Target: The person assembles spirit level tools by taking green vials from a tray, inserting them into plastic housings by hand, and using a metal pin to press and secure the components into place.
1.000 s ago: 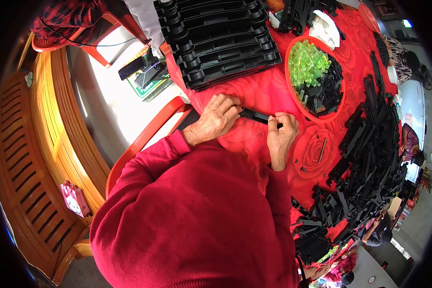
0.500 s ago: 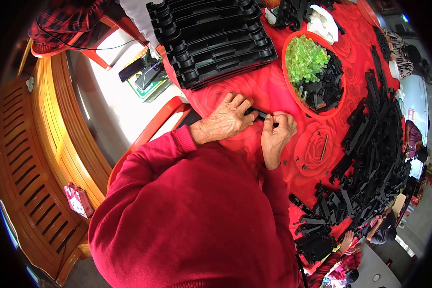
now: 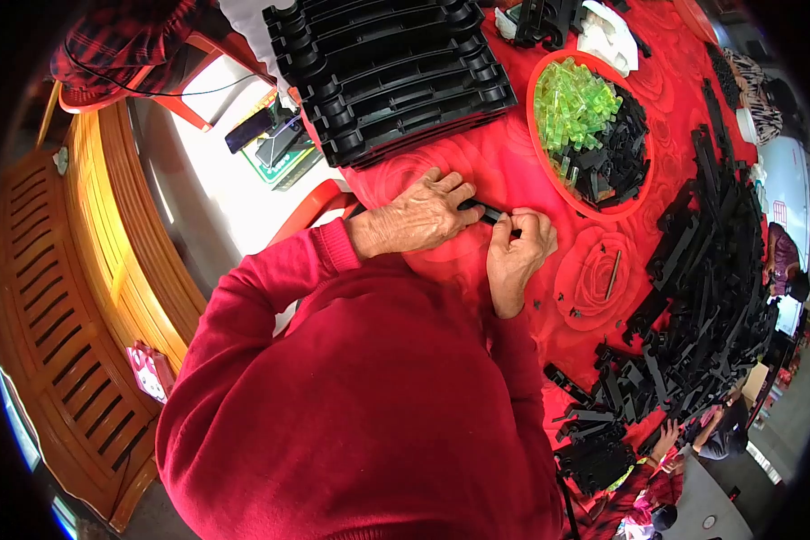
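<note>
Over the red rose-patterned cloth [image 3: 549, 292], both hands are closed on one narrow black plastic strip [image 3: 490, 213]. My left hand [image 3: 426, 212] grips its left end, the fingers curled over it and hiding most of that part. At the other end my right hand [image 3: 521, 245] pinches the strip between thumb and fingers. Only a short stretch of the strip shows between the hands. Beyond my right hand stands a round red basin [image 3: 637, 214] with clear yellow-green pieces [image 3: 574, 103] and small black parts [image 3: 614, 157] in it.
Ahead of my left hand rises a stack of black plastic racks [image 3: 391, 76]. Long black plastic parts [image 3: 693, 297] are heaped along the right. A thin stick [image 3: 613, 274] and small black bits lie right of my right hand. A wooden bench [image 3: 72, 333] stands at left.
Both hands keep their grip on the black strip and have hardly moved. The whole view has shifted slightly, and my left arm and torso sit a little differently.
</note>
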{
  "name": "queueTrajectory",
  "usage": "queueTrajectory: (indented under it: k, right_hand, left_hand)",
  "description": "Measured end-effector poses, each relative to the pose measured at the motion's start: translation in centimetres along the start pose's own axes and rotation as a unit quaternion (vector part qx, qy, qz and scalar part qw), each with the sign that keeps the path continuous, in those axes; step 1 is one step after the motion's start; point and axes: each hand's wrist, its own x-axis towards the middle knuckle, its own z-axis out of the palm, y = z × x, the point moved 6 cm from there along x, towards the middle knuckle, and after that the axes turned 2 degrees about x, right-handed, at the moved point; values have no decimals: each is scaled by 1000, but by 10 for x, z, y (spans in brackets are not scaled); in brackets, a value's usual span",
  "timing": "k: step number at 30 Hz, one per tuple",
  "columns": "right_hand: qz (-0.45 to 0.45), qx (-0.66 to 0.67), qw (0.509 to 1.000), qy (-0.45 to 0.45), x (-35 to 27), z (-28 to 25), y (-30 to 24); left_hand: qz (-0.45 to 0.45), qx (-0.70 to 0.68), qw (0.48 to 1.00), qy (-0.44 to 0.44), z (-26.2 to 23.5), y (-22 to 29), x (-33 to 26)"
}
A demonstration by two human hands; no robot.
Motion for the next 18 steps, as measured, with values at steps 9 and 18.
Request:
queueTrajectory:
  k: [9,18]
  right_hand:
    - [8,-29,999,21,0,3,1]
    - [23,-39,999,19,0,1,-1]
  left_hand:
    - [34,-57,998,7,3,-5,6]
    - [-179,-206,962,6,8,-24,26]
